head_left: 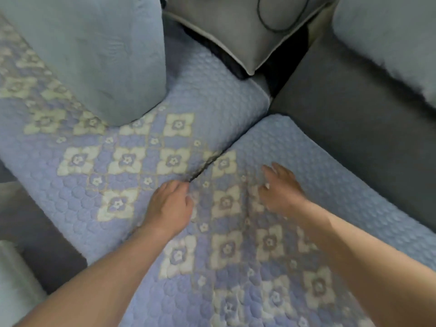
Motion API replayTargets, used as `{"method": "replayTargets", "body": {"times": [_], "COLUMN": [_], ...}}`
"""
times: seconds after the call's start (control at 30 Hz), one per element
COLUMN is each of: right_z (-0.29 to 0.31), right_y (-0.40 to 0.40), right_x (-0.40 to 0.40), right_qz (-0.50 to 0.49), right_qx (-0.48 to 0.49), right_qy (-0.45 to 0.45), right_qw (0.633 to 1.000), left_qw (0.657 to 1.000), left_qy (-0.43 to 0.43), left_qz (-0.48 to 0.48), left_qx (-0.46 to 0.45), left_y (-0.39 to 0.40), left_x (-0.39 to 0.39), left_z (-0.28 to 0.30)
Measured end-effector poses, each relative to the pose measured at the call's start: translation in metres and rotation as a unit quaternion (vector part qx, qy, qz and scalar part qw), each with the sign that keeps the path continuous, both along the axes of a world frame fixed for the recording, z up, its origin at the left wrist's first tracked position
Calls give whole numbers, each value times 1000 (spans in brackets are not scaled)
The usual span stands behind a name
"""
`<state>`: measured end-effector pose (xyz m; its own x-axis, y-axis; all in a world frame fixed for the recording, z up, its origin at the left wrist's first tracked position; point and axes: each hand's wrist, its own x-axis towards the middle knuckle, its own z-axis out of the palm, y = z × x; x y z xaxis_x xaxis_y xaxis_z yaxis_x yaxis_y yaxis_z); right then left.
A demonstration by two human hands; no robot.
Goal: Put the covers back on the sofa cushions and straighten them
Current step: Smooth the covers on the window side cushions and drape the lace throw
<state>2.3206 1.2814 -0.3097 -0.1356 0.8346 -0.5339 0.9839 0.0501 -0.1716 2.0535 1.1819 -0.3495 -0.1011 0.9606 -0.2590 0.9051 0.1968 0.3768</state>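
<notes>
Your left hand [171, 204] sits at seam [205, 165] between two cushions, fingers curled down into cover edge; grip looks clenched on fabric, though fingertips hidden. Your right hand [279, 187] lies flat, grip released, pressing near cover [306, 161]. Far cover [118, 161] lies under back cushion [94, 55]. Ridge [247, 204] runs between hands. Risk: tugging seam edge while right palm pins cloth could deepen ridge or skew flower pattern. No brand, label or writing readable.

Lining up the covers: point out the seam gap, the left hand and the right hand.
seam gap [207, 162], head view, dark slit between the covers.
left hand [171, 205], head view, back of hand.
right hand [282, 188], head view, back of hand.
</notes>
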Motion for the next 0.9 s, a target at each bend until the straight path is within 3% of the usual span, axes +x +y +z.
{"method": "replayTargets", "body": {"times": [0.2,0.27,0.37,0.53,0.67,0.9], "right_z": [-29,-45,-65,-109,-120,-122], "right_y": [101,147,211,292,317,312], "right_x": [38,31,4,-31,-42,-41], "right_qz": [-22,0,54,100,104,164], "right_qx": [33,58,75,-44,-153,-159], "right_qy": [-38,-57,-76,-153,-172,-199], "right_qw": [998,997,993,982,968,953], "left_qw": [964,952,949,948,943,941], "left_qy": [143,167,166,149,134,138], "left_qz": [-180,-215,-218,-222,-231,-225], "left_qx": [134,137,153,174,197,211], "left_y": [178,227,249,257,264,264], "left_x": [15,2,-10,-18,-23,-23], "left_z": [-39,-51,-71,-93,-102,-104]}}
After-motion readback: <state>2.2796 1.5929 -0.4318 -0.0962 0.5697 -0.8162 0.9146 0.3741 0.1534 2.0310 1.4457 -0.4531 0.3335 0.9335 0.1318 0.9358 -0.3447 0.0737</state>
